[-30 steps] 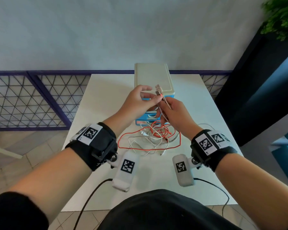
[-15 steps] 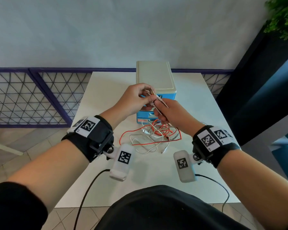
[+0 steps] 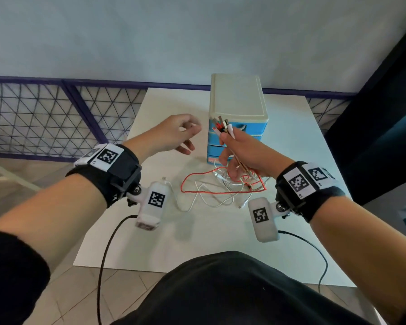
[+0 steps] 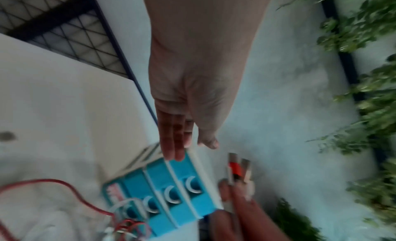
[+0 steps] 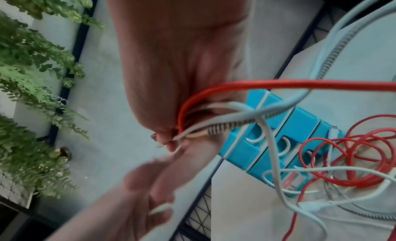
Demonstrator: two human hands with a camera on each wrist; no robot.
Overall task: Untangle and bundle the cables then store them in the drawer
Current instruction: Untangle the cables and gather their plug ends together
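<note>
A tangle of red and white cables [image 3: 223,186] lies on the white table [image 3: 220,242] in front of a small blue drawer unit [image 3: 238,118]. My right hand [image 3: 242,151] grips several cable ends [image 3: 223,127] in a bunch, plugs sticking up beside the drawer fronts. In the right wrist view, red, white and braided cables [image 5: 216,126] run out of the fist toward the blue drawer unit [image 5: 276,143]. My left hand [image 3: 174,134] hovers to the left with relaxed fingers, holding nothing. The left wrist view shows its straight fingers [image 4: 173,143] above the drawer unit [image 4: 171,193], all drawers closed.
A loose white cable with a USB plug [image 3: 164,178] trails left of the tangle. A purple wire-mesh fence [image 3: 45,118] runs behind the table. A dark cabinet [image 3: 384,113] stands to the right, with green plants [image 4: 368,92] on the wall.
My left hand has let go of the cable ends and moved left, open. The right hand now holds the bunch of plugs alone, raised beside the drawer unit.
</note>
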